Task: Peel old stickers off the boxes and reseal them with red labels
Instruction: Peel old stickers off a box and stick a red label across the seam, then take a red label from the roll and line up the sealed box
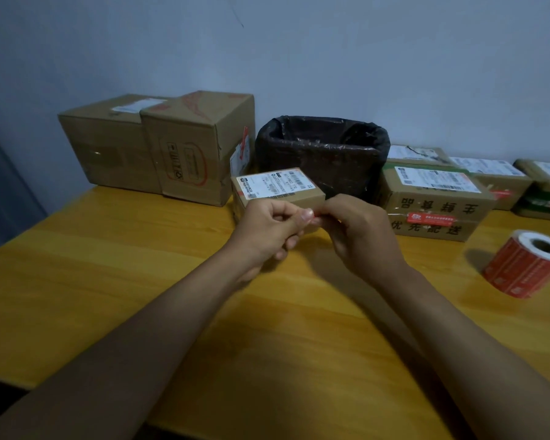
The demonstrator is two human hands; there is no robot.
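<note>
- Your left hand (269,228) and right hand (359,231) meet in front of you above the tabletop (108,281), fingers curled in tight; between the two thumbs you pinch a small red sticker (315,221), of which only a sliver shows.
- Just behind your hands stands a small box (278,188) on the tabletop, white shipping label on its top face — your knuckles hide its lower front, so you cannot tell whether the sticker touches it.
- Behind that box sits a bin (323,154) lined with a black bag, its mouth open upward.
- To your left at the back, against the wall, two large boxes (159,144) stand side by side and touching; the nearer one carries red printing on its front.
- To your right, just beside the bin, a printed box (435,204) already wears a red label (431,218) across its front seam.
- Behind and beyond it, more boxes (496,176) run along the wall to the frame's right edge, each with a white label on top.
- The roll of red labels (527,263) lies on its side on the tabletop, well apart from your right hand, its hollow core facing up and toward you.
</note>
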